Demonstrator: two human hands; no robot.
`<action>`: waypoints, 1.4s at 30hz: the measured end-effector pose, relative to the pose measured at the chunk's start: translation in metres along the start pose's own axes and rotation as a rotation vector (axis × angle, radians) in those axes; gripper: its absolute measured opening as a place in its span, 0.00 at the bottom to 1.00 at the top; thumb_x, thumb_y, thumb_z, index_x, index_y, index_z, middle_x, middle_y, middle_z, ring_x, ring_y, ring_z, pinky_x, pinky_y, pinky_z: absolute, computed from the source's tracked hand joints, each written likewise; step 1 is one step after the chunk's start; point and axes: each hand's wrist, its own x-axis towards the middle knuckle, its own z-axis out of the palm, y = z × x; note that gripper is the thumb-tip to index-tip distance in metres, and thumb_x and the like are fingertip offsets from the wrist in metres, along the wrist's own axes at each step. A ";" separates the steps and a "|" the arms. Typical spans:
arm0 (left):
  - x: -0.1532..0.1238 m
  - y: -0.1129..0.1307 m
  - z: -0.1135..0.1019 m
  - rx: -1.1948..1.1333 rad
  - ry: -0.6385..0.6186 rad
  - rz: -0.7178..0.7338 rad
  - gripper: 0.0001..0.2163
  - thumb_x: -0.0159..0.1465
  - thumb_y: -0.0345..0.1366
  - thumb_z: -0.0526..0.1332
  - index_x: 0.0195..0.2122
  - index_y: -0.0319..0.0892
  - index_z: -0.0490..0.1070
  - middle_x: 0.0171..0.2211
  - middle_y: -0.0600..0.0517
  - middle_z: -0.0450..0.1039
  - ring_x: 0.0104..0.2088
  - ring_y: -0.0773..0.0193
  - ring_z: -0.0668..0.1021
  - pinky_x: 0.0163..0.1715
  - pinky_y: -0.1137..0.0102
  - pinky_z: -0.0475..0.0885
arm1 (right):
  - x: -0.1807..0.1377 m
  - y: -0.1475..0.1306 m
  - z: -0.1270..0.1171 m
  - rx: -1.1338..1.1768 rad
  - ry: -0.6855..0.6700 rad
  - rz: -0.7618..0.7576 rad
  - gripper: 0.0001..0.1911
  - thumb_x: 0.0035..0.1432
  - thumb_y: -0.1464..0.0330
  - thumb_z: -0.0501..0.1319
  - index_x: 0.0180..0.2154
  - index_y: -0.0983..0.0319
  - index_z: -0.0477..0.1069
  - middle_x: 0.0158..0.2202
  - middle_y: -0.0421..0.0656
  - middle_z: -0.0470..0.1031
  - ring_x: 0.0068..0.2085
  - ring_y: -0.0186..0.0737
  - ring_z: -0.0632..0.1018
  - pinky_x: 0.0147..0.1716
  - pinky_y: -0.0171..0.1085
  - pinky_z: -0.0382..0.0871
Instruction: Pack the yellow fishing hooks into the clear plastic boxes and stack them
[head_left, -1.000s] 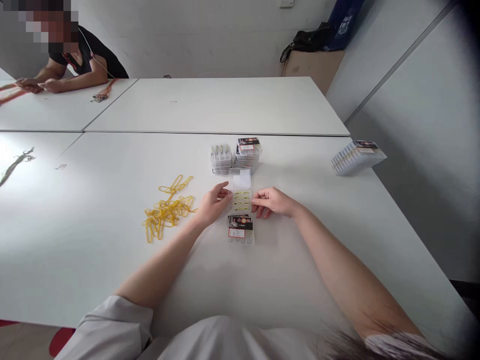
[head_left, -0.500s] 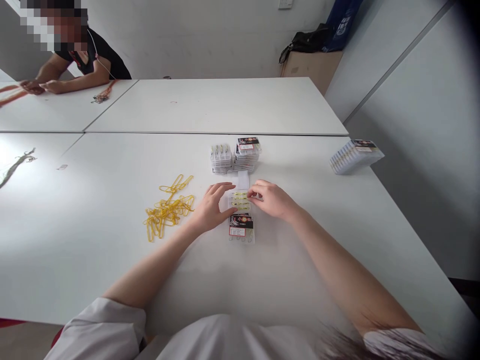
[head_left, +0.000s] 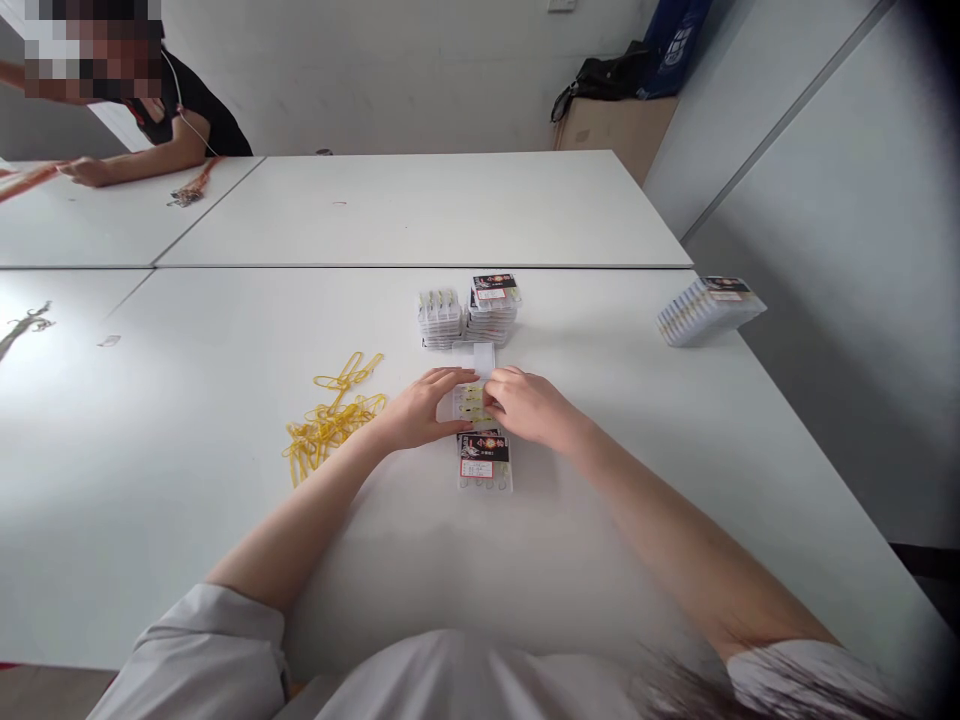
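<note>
An open clear plastic case [head_left: 470, 402], holding a row of small yellow-and-dark pieces, lies between my hands. My left hand [head_left: 420, 410] spans it from the left, fingertips at its far edge and thumb at its near edge. My right hand [head_left: 531, 405] has its fingers pinched together over the case's right side; whatever is between them is hidden. The case's clear lid [head_left: 484, 357] lies folded back on the far side. Just nearer to me sits a closed case with a black-and-white label [head_left: 486, 462], small curved hooks showing through its clear end.
Stacked clear cases [head_left: 439, 318] and labelled cases [head_left: 493, 300] stand beyond my hands. Yellow loops [head_left: 330, 425] lie in a heap at left. A leaning row of cases [head_left: 705, 312] is near the right edge. Across the table, a person [head_left: 172, 150] handles orange strands [head_left: 30, 182].
My right hand has moved slightly left, further over the open case. The view has shifted a little. The person opposite has raised one arm.
</note>
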 end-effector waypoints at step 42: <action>0.024 0.058 -0.057 -0.624 -0.193 -0.090 0.12 0.66 0.43 0.60 0.37 0.40 0.78 0.38 0.48 0.79 0.41 0.60 0.79 0.45 0.64 0.73 | -0.050 -0.020 -0.078 -0.207 0.312 -0.296 0.07 0.63 0.76 0.58 0.33 0.62 0.71 0.32 0.43 0.73 0.32 0.38 0.70 0.33 0.39 0.63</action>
